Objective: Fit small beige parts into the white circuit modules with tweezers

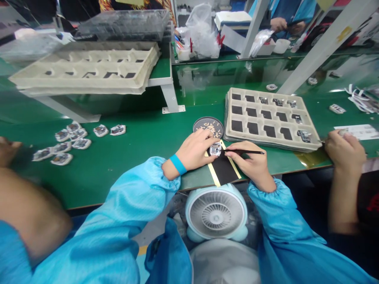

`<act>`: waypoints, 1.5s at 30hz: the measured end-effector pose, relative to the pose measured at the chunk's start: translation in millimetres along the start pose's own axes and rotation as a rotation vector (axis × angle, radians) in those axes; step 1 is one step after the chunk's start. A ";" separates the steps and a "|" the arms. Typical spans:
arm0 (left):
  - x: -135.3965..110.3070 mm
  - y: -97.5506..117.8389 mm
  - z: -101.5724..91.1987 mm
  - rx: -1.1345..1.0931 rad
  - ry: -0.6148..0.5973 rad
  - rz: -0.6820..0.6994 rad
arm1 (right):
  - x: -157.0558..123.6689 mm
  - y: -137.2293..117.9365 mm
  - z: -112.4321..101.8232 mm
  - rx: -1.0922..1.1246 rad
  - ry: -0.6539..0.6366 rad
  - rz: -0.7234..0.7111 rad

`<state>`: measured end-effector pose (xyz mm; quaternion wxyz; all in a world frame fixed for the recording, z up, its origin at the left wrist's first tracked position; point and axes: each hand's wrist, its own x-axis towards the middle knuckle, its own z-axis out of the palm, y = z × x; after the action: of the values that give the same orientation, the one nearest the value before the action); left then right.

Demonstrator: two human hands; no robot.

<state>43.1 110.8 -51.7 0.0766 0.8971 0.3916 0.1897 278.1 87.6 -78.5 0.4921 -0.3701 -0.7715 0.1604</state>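
Note:
My left hand (196,149) rests on the green table with its fingers closed around a small silvery part (215,149) that lies on a black mat (223,170) edged in yellow. My right hand (251,162) is closed on thin black tweezers (245,152), held flat, with one end close beside the part. Just behind the part sits a round dark dish (208,126) of tiny pale pieces. Both my sleeves are light blue, and a blue band circles my left wrist.
A beige compartment tray (270,119) holding a few parts stands right of the dish. Several loose parts (71,140) lie at left. Another tray (89,69) sits on a raised shelf. A small fan (216,213) hangs below the table edge. Other people's arms flank me: left (26,201), right (345,157).

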 end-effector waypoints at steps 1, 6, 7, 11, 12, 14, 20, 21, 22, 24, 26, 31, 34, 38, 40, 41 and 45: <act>0.0 0.1 0.0 0.002 0.000 -0.001 | -0.1 -0.4 -0.1 0.001 -0.004 -0.003; 0.4 -0.1 0.2 0.005 -0.001 0.006 | -1.4 -2.6 -1.9 0.002 0.022 0.013; 0.5 -0.1 0.2 0.002 0.000 0.008 | -1.8 -2.9 -2.3 0.000 0.026 0.020; 1.0 0.2 0.0 -0.004 0.000 0.001 | -3.1 -3.0 -2.8 -0.025 0.038 0.041; 1.0 0.4 -0.1 -0.004 -0.001 -0.002 | -3.3 -2.8 -2.7 -0.030 0.038 0.040; 1.0 0.9 -0.3 -0.004 -0.005 -0.005 | -3.4 -2.5 -2.5 -0.037 0.035 0.036; 0.7 1.3 -0.4 -0.012 -0.008 -0.008 | -2.4 -3.4 -2.8 -0.010 0.010 0.068; 0.8 1.1 -0.3 -0.014 -0.007 -0.007 | -2.2 -3.6 -3.2 0.002 0.008 0.074; 0.8 0.8 -0.3 -0.015 -0.007 -0.006 | -2.1 -3.7 -3.6 0.016 0.008 0.078; 1.1 0.1 -0.3 -0.017 -0.007 -0.007 | -2.3 -3.3 -4.4 0.048 0.004 0.094; 1.3 -0.7 -0.5 -0.021 -0.011 -0.010 | -2.7 -2.4 -5.0 0.084 -0.008 0.123; 0.9 -2.9 -0.1 -0.041 -0.016 -0.009 | -3.2 -0.6 -5.5 0.157 -0.028 0.150; 0.3 -3.8 0.9 -0.053 -0.011 -0.008 | -3.4 -0.8 -5.8 0.164 -0.026 0.150; 0.3 -4.3 2.0 -0.057 -0.008 -0.009 | -3.4 -3.0 -5.8 0.153 -0.026 0.156; 0.3 -4.4 2.1 -0.057 -0.007 -0.009 | -3.0 -4.6 -5.9 0.138 -0.016 0.152; 0.4 -4.4 1.9 -0.057 -0.006 -0.008 | -2.6 -5.3 -6.1 0.129 -0.010 0.150; 0.1 -3.7 0.0 -0.057 0.003 -0.003 | -1.0 -4.8 -7.5 0.098 0.032 0.155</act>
<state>40.7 113.4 -52.7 0.1018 0.8937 0.3874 0.2021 282.9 82.7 -72.7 0.5081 -0.4066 -0.7237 0.2296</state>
